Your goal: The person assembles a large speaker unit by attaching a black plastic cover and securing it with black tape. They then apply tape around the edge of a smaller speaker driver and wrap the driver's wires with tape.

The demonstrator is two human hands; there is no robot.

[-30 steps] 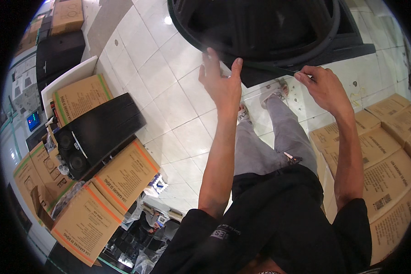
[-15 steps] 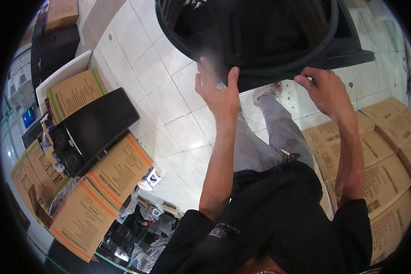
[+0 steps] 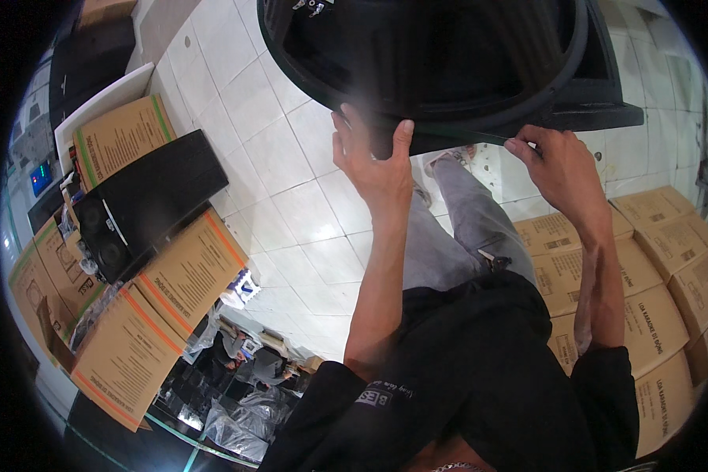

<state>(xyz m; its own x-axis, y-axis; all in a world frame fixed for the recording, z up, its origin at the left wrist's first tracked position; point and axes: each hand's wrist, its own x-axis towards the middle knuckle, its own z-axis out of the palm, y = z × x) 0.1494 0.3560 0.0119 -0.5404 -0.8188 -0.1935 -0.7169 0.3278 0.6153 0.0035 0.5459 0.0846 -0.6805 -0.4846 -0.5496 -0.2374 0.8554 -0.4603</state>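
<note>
Dark-green strip [image 3: 484, 136] sits pinched in right hand [image 3: 557, 164].

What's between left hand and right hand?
In the head view, a thin dark-green strip runs beside the round black rim to the right hand.

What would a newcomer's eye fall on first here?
First, the large black round-rimmed object at top centre, the left hand spread at its near edge. Right of that, the right hand pinches a thin dark strip. Then the black speaker among brown cartons at left.
</note>
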